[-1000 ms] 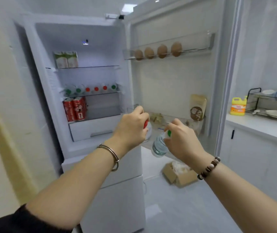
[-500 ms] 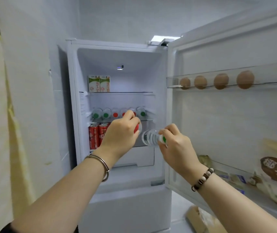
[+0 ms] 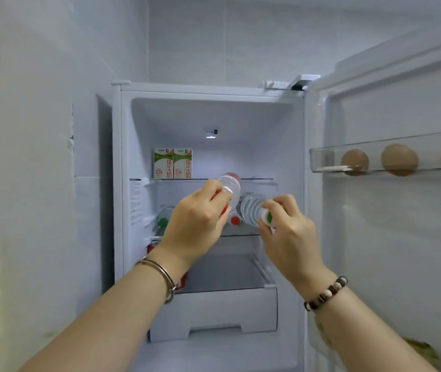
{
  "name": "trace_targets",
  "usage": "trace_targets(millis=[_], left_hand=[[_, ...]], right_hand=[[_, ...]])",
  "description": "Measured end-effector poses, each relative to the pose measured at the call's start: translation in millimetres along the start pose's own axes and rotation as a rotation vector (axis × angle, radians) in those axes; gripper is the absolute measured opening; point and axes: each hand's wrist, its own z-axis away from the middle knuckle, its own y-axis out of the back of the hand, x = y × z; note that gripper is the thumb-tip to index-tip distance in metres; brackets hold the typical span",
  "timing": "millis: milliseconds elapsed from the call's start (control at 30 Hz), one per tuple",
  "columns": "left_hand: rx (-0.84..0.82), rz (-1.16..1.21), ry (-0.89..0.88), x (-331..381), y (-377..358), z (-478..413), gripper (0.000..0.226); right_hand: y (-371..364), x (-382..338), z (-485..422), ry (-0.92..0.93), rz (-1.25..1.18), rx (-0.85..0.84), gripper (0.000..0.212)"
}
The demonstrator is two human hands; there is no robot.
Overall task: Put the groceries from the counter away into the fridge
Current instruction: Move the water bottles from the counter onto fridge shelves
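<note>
1. Cool, even light, brightest inside the fridge (image 3: pixel 208 90) around a small light (image 3: pixel 210 135) on its back wall.
2. Soft shadow along the fridge's left side.
3. Motion blur softens the left hand (image 3: pixel 196 224) on the red-capped bottle (image 3: pixel 230 185), the right hand (image 3: pixel 290 233) on the green-capped bottle (image 3: pixel 250 209), and the eggs (image 3: pixel 399 160).
4. Wide-angle bending bows the fridge door (image 3: pixel 388 264) at right.

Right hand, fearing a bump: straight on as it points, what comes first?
Likely the red-capped bottle in the left hand, close ahead of the green-capped bottle in the right hand; depth unclear.
</note>
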Motion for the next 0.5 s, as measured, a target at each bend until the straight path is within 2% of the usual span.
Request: trace_targets(millis=[100, 233, 367, 500], left_hand=[[0.033, -0.027, -0.006, -19, -26, -7, 0.018], [0.047, -0.015, 0.026, -38, -56, 2, 0.018], [0.023, 0.023, 0.043, -50, -79, 22, 0.013], [0.049, 0.093, 0.060, -54, -101, 32, 0.019]], right_hand=[[-34, 17, -11, -0.038, -0.022, 0.047, 0.026], [-71, 32, -5, -0.091, -0.040, 0.066, 0.023], [-87, 39, 17, -0.134, -0.018, 0.032, 0.025], [-91, 39, 38, -0.199, 0.003, 0.021, 0.028]])
